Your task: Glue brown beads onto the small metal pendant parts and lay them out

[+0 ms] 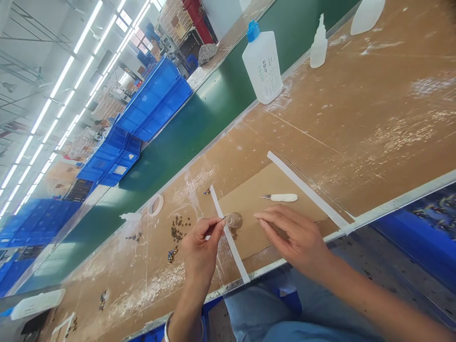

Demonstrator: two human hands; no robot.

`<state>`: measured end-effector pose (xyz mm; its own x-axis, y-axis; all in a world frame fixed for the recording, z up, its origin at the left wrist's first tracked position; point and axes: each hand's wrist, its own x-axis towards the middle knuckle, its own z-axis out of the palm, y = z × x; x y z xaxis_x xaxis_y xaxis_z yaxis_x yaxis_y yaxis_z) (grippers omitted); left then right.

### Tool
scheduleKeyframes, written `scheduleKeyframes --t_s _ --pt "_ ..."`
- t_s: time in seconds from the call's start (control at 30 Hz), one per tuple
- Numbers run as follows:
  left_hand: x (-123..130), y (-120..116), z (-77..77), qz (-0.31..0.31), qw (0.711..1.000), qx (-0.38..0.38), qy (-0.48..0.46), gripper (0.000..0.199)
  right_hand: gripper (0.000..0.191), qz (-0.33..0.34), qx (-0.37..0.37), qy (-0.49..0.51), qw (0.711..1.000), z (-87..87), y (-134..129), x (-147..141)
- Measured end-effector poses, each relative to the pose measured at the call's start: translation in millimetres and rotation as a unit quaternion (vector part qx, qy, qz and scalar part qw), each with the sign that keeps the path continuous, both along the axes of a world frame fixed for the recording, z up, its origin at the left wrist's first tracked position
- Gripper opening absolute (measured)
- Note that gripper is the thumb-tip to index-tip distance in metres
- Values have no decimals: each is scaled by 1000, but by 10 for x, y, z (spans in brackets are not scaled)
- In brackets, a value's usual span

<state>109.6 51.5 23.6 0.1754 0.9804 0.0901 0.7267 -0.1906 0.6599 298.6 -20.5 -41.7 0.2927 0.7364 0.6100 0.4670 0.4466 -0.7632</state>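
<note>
My left hand [203,244] pinches something too small to make out, over a white tape strip [235,251]. Beside its fingertips a small round clear piece [234,220] rests on the brown board [252,190]. My right hand [294,235] hovers to the right of that piece, thumb and forefinger tips close together; whatever they hold, if anything, is too small to see. Beyond the right hand lies a white-handled tool [283,197] with a thin metal tip. Small dark beads [177,229] and a little cluster of parts [172,254] lie left of my left hand.
A large bottle with a blue cap [263,69] and a small dropper bottle [319,45] stand at the back. A tape roll [156,205] and a white tube [131,216] lie left. Blue crates [155,102] stand past the green belt [221,99].
</note>
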Motion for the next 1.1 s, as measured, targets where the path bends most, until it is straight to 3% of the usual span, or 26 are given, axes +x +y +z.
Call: scheduleKeyframes --t_s 0.13,0.3,0.5,0.63,0.77,1.1 --pt "-21 -66 74 18 1000 12 -2 13 23 -12 8 -1 1000 5 -6 10" --pt "-289 -286 175 129 989 30 -72 17 23 -17 14 -6 1000 -3 -19 29" --pt "-847 -542 23 259 954 14 -151 23 22 -29 15 -57 998 -3 -35 39" --pt "-1097 -666 -140 288 946 -1 -148 27 18 -35 -7 -83 996 -6 -60 33" --pt "-1192 -729 -240 309 940 -18 -146 29 14 -53 -16 -123 991 9 -78 31" --pt "-1218 -698 -283 302 938 -21 -167 27 12 -78 -35 -165 983 42 -80 13"
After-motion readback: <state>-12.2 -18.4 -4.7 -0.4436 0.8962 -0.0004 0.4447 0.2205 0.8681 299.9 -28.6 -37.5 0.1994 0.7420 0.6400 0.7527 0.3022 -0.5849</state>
